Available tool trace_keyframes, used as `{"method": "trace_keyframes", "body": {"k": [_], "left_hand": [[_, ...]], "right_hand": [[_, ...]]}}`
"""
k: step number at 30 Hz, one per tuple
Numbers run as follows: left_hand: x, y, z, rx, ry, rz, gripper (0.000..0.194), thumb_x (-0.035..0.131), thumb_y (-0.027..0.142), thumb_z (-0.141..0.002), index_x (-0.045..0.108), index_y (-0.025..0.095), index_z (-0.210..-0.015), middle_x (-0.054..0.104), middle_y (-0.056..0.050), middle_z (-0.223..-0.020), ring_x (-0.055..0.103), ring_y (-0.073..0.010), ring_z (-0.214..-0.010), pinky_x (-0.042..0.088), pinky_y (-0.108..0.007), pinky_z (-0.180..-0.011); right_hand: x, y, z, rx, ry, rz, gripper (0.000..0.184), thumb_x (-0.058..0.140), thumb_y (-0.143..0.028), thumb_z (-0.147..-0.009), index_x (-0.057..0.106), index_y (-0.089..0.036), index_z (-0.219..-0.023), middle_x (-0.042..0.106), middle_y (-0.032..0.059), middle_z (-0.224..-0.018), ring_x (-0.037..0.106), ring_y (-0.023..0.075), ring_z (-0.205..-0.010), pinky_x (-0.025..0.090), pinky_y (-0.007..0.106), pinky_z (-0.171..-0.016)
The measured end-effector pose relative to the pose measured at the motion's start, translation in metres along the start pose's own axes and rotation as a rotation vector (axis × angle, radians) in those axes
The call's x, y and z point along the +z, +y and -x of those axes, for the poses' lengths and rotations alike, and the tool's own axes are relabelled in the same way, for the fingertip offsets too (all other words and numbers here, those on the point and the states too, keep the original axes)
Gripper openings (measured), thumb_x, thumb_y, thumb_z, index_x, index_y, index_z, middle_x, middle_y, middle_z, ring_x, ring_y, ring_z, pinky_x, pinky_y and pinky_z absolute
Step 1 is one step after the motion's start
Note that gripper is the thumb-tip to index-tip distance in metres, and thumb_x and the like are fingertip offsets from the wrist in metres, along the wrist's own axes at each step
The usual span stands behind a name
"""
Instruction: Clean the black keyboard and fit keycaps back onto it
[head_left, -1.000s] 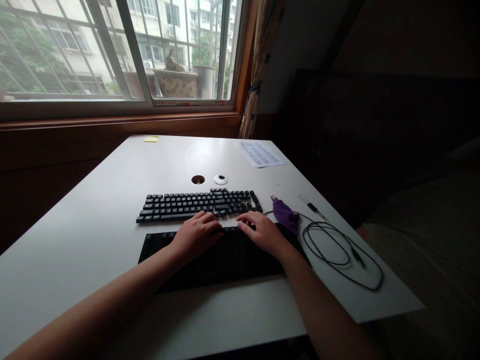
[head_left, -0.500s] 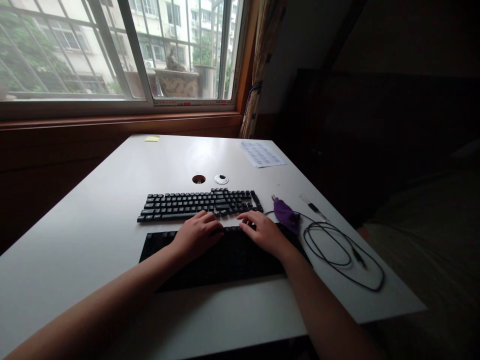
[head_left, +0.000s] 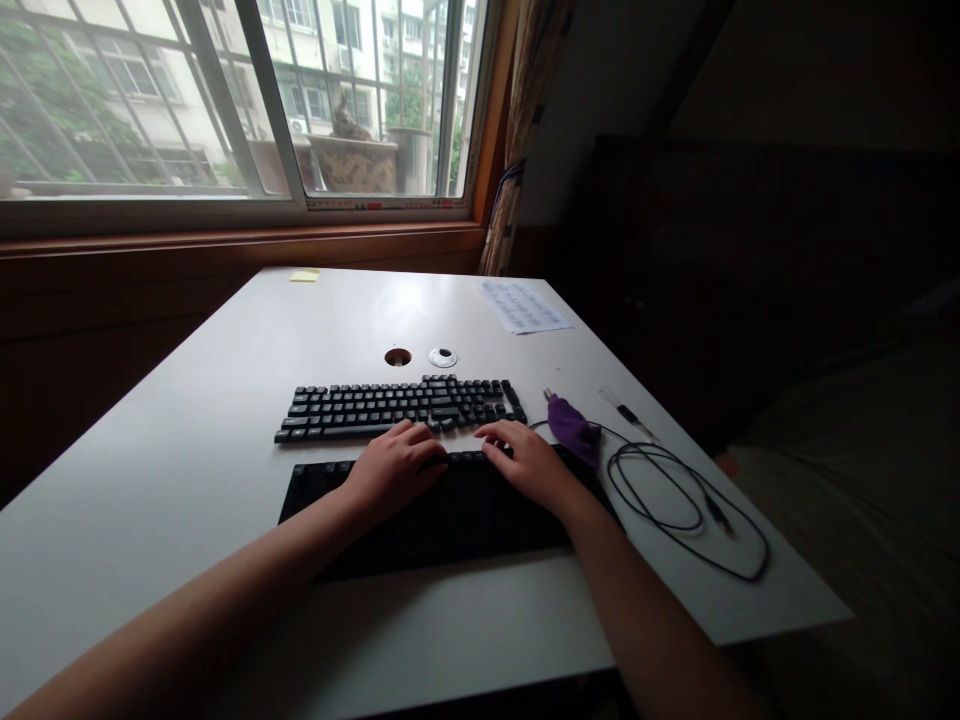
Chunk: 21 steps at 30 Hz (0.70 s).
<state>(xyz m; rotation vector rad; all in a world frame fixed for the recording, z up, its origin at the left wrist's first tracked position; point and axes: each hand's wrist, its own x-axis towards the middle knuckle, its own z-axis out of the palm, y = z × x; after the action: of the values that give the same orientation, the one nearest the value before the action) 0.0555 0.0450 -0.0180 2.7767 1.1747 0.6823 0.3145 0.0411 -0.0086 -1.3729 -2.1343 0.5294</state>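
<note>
A black keyboard base [head_left: 442, 520] lies on the white desk, with a few keycaps [head_left: 322, 469] along its far edge. My left hand [head_left: 394, 465] rests over that edge, fingers curled together; their tips and anything under them are hidden. To its right, my right hand [head_left: 521, 460] hovers at or touches the same edge, its fingers bent and a gap showing between forefinger and thumb. I see nothing held there. Just beyond both hands, loose black keycaps [head_left: 360, 408] are laid out in rows like a keyboard, partly scattered at the right.
To the right lie a purple cloth [head_left: 571, 430], a wire keycap puller [head_left: 624, 411] and a looped black cable [head_left: 660, 524]. Farther back are a cable hole [head_left: 397, 357], a round cover [head_left: 442, 357], printed paper [head_left: 525, 306] and a yellow sticky note [head_left: 304, 275].
</note>
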Motion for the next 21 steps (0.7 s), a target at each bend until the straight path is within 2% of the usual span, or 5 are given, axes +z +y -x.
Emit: {"method": "trace_keyframes", "body": {"k": [4,9,13,21], "left_hand": [[-0.0006,0.0007,-0.0001,-0.005,-0.011,0.01,0.01,0.069,0.028,-0.093,0.073,0.024,-0.102,0.07,-0.005,-0.102,0.059,-0.0219,-0.095,0.052,-0.032,-0.079],[-0.0007,0.0009,-0.0001,-0.018,-0.021,0.022,0.011,0.069,0.029,-0.093,0.073,0.024,-0.103,0.07,-0.005,-0.103,0.059,-0.0225,-0.096,0.052,-0.033,-0.081],[-0.0016,0.0012,-0.0005,-0.024,-0.021,0.027,0.011,0.069,0.028,-0.093,0.073,0.023,-0.102,0.069,-0.005,-0.103,0.058,-0.0226,-0.095,0.053,-0.034,-0.081],[-0.0015,0.0003,-0.0012,-0.022,-0.004,0.061,0.01,0.07,0.026,-0.092,0.073,0.023,-0.101,0.068,-0.006,-0.102,0.058,-0.0226,-0.094,0.052,-0.036,-0.082]], "right_hand": [[0.0005,0.0015,-0.0001,0.008,-0.01,-0.002,0.017,0.062,-0.029,-0.095,0.071,-0.023,-0.109,0.073,0.0044,-0.101,0.066,0.0208,-0.095,0.05,0.037,-0.089],[0.0016,0.0024,-0.0001,-0.004,-0.003,-0.011,0.017,0.058,-0.026,-0.098,0.071,-0.023,-0.108,0.073,0.0046,-0.106,0.066,0.0203,-0.099,0.05,0.037,-0.092],[0.0009,0.0012,0.0001,0.007,-0.011,0.002,0.017,0.063,-0.03,-0.095,0.071,-0.023,-0.108,0.073,0.0041,-0.098,0.066,0.0203,-0.093,0.05,0.035,-0.086],[0.0014,0.0026,0.0009,0.002,-0.004,0.003,0.018,0.062,-0.033,-0.096,0.071,-0.023,-0.108,0.073,0.0044,-0.098,0.066,0.0206,-0.093,0.051,0.036,-0.087]]}}
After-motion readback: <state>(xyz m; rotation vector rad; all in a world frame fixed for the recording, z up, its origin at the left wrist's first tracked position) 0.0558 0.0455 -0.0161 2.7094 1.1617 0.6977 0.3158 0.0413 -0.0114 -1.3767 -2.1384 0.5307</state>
